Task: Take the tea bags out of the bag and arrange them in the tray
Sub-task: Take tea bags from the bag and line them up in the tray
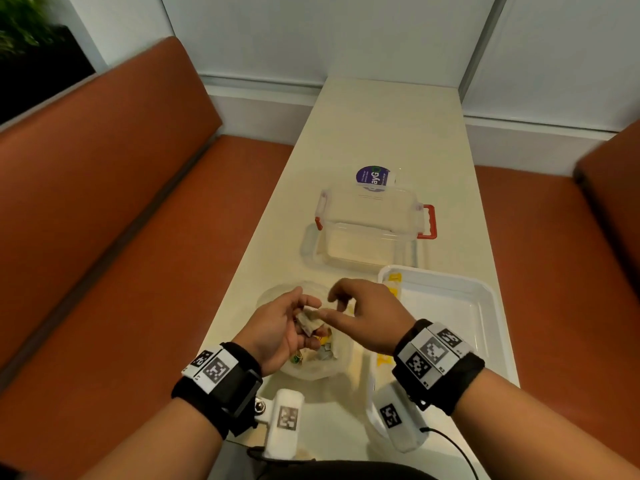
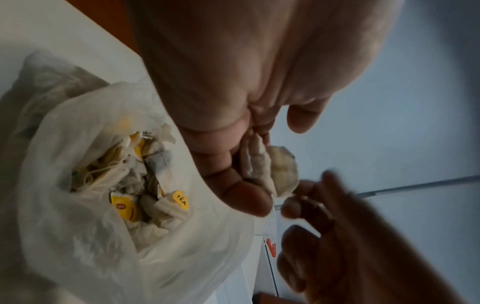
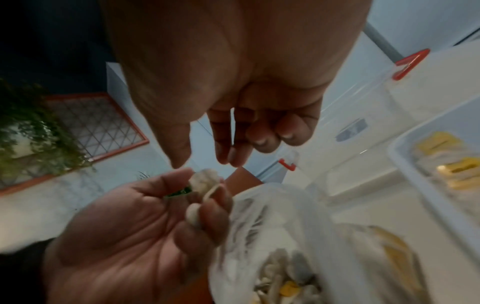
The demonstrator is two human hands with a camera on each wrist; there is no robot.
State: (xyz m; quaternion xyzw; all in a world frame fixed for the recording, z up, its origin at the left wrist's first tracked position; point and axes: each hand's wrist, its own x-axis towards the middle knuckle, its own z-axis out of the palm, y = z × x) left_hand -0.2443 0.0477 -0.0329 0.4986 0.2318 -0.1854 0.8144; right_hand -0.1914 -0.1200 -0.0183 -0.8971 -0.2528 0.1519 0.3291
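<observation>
Over the open plastic bag [image 1: 313, 362] on the counter [image 1: 388, 133], the left hand [image 1: 282, 329] grips a small clump of tea bags [image 1: 307, 320], fingers curled round it; the right hand [image 1: 367, 315] reaches in beside it, fingers loose, pinching nothing that I can see. Early days, I'd say: the white tray [image 1: 485, 306] shows only a few yellow-tagged bags along its left edge, and the bag looks well stocked.

Legible text: "TEA" in black on a yellow tea-bag tag [image 2: 181, 200] inside the plastic bag [image 2: 197, 242]. A purple round label [image 1: 372, 177] behind the clear container [image 1: 370, 220] shows the fragment "ayG" (remainder hidden). Other tag print is too blurred to read.
</observation>
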